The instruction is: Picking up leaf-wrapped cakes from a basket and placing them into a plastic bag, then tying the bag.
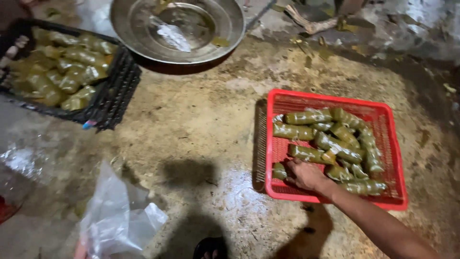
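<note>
- down in the red basket [388, 144], the right hand [306, 175] reaches over the near rim, its arm coming in from the lower right.
- its fingers are curled among the leaf-wrapped rolls [330, 141]; the hand touches the rolls at the near left corner, but whether it actually grips one cannot be told.
- the rolls are green, tied, and lie heaped across the middle and right of the basket, some crossing others.
- the basket sits on a stained, wet concrete floor [201, 120].
- well apart at the upper left, a black crate [120, 86] holds more wrapped rolls of the same kind.
- between the two, towards the top, a round metal basin [230, 29] rests on the floor with a scrap of clear plastic inside.
- a crumpled plastic bag [120, 216] lies at the lower left.
- the left hand is out of sight.
</note>
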